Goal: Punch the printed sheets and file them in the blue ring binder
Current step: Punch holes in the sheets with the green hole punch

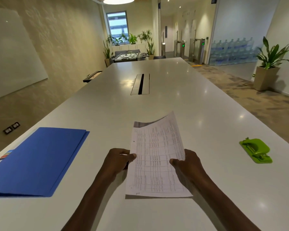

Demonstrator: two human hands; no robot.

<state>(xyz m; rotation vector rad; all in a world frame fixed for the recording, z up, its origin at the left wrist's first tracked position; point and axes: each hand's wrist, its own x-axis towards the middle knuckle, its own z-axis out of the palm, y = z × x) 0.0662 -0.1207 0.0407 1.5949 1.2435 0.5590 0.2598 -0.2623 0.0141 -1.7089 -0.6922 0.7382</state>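
Observation:
Printed sheets (pixel 157 157) covered in tables are held up over the white table (pixel 165 100), their far edge curling toward me. My left hand (pixel 118 161) grips their left edge with the thumb on top. My right hand (pixel 187 164) grips the right edge the same way. Small holes show along the left margin of the top sheet. The blue binder (pixel 38 160) lies shut and flat at the left, a little apart from my left hand. A green hole punch (pixel 255 152) sits on the table to the right, well beyond my right hand.
A metal cable hatch (pixel 140 84) is set into the table's middle, farther away. A whiteboard hangs on the left wall. A potted plant (pixel 269 67) stands on the floor at the right. Floor sockets (pixel 12 127) lie left of the table.

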